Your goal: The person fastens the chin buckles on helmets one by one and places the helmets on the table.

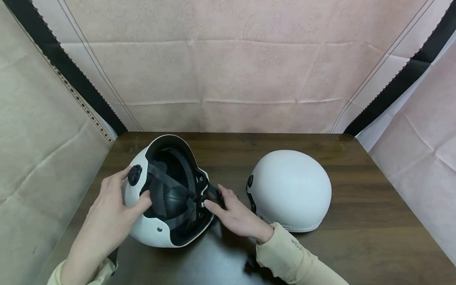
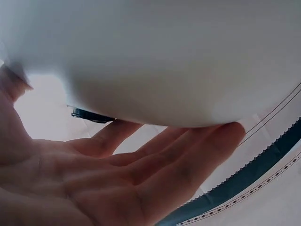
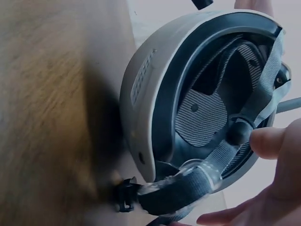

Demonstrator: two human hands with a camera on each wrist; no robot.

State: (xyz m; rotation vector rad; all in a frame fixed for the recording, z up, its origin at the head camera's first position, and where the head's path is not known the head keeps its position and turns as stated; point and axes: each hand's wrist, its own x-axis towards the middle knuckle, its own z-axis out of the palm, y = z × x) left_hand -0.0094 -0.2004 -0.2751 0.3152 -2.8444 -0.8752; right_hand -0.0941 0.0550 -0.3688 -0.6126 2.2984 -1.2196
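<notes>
Left hand [image 1: 114, 206] near left edge of surface [image 1: 374, 237], thumb [image 1: 140, 206] spread from fingers [image 2: 183, 165]; right hand [image 1: 240, 215] farther right, thumb extended.

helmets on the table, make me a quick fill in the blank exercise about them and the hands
1. The left hand holds a helmet whose ____, not its outside, faces the head camera.
2. The right hand is at the strap of the helmet on the ____ in the head view.
3. The second helmet rests on the table to the ____ of the held one in that view.
4. The outside colour of both helmets is ____.

Missing words: inside; left; right; white
</notes>
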